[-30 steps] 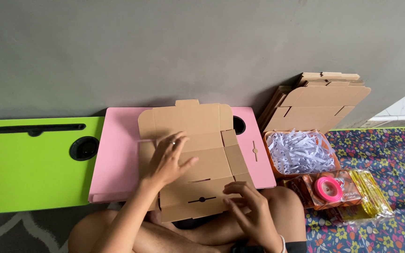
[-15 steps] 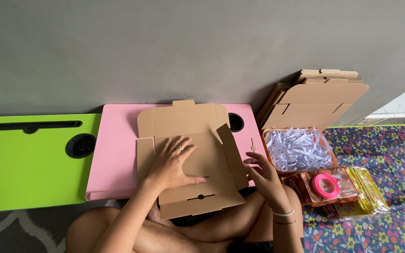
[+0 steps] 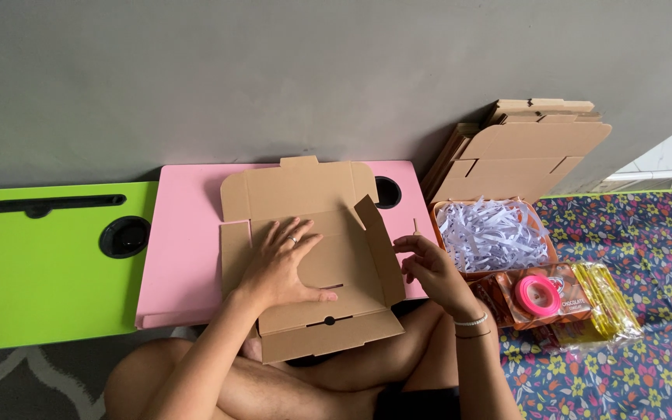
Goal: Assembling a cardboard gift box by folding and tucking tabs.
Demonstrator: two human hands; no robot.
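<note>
Left hand spread flat, pressing the box panel down on the pink bench. Right hand at 3 o'clock, fingers curled at the raised side flap, pinching nothing clear. Shredded paper further right.

A flat cardboard box lies on the middle worktop, with another worktop to its left. Right of the box sits a tray of paper shreds; folded cartons lean against the far wall, and a tape roll lies nearer.
</note>
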